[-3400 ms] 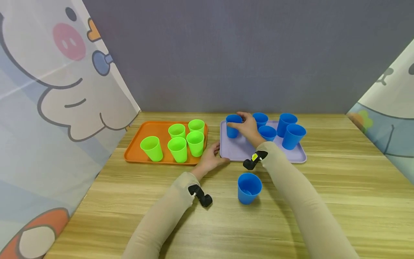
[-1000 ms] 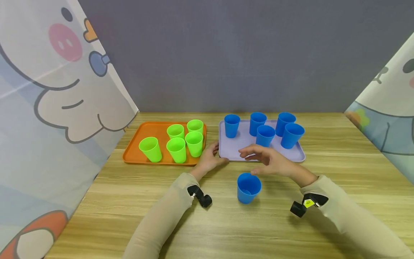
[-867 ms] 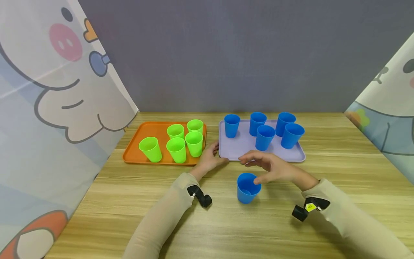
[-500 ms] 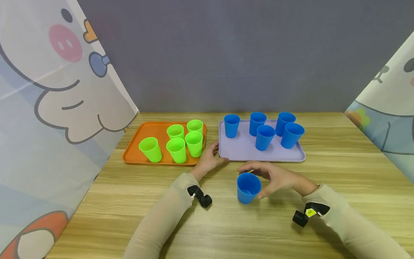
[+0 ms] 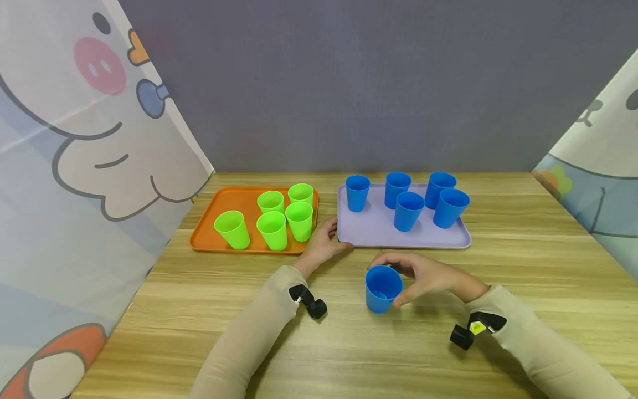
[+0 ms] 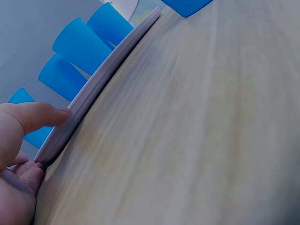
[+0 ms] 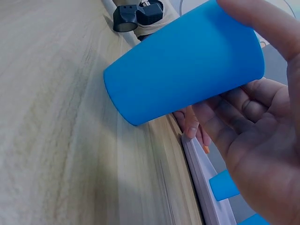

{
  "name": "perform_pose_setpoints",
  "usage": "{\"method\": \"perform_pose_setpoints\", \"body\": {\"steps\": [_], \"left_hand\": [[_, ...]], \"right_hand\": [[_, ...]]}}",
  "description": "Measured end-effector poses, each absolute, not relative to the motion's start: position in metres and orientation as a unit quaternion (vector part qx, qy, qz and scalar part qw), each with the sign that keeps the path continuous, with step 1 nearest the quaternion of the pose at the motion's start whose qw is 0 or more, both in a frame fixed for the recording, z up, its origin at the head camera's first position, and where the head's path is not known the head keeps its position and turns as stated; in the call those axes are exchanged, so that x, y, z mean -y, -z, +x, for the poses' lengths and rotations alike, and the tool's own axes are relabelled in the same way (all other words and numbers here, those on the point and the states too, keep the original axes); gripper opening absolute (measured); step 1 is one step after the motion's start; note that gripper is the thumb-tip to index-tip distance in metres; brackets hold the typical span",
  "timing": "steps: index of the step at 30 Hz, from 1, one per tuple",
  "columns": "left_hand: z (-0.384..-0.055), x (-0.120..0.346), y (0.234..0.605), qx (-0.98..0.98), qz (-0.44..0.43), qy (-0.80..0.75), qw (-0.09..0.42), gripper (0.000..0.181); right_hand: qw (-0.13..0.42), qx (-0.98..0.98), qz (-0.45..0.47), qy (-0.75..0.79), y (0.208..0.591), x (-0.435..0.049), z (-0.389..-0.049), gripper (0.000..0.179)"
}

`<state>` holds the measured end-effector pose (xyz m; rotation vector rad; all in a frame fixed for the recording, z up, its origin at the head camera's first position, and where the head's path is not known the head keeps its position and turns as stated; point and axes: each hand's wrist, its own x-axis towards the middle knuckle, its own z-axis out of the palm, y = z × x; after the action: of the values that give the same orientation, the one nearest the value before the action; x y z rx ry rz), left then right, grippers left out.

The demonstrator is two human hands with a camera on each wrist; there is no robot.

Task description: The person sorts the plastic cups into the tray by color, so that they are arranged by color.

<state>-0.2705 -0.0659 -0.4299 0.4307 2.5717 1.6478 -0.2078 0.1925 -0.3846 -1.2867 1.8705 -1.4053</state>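
Observation:
A lone blue cup [image 5: 382,288] stands upright on the wooden table in front of the lavender tray [image 5: 379,235]. My right hand [image 5: 421,274] curls round it from the right, thumb at the near side and fingers behind the rim. In the right wrist view the blue cup [image 7: 187,65] lies between the thumb and fingers of my right hand [image 7: 262,140]. My left hand [image 5: 324,241] pinches the tray's near left corner. In the left wrist view, the left hand [image 6: 18,140] has its thumb on the rim of the tray [image 6: 103,79] and fingers underneath.
Several blue cups [image 5: 408,210] stand upright on the lavender tray. To its left an orange tray [image 5: 219,208] carries several green cups [image 5: 273,230]. Printed curtains flank the table and a grey wall closes the back.
My right hand came back from the far left cup on the tray, dropped toward the lone cup and closed round it. The left hand stayed on the tray corner.

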Motion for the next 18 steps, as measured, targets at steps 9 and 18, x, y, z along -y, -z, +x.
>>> {"method": "perform_pose_setpoints", "body": {"steps": [9,18], "left_hand": [[-0.2710,0.0658,0.4297,-0.832,0.135,-0.537,0.034,0.078],[-0.2728,0.0653,0.4302,-0.834,0.131,-0.535,0.039,0.078]], "right_hand": [[0.239,-0.676,-0.472,0.514,0.3856,-0.1924,-0.2096,0.059],[0.213,-0.662,-0.489,0.526,0.3823,-0.1907,-0.2170,0.057]]}}
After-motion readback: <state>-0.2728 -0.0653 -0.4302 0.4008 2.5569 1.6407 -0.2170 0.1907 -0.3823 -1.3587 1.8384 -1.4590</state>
